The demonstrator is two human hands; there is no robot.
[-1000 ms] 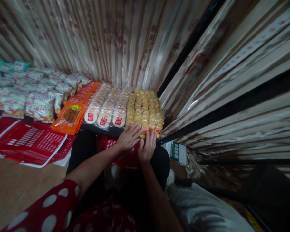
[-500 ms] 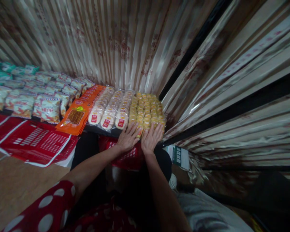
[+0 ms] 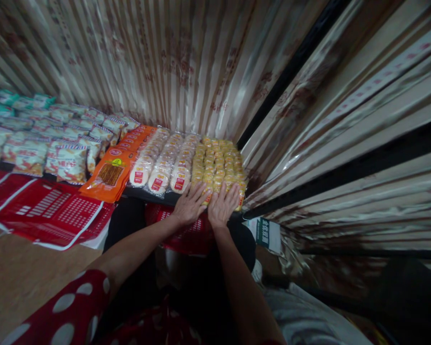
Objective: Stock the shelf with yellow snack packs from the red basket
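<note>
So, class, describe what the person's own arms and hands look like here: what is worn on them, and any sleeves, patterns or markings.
The left hand and right hand are bare: no gloves, and no rings or watch can be made out. Both forearms are uncovered. The left upper arm wears a red sleeve with large white polka dots, ending near the elbow. No sleeve shows on the right arm.
</note>
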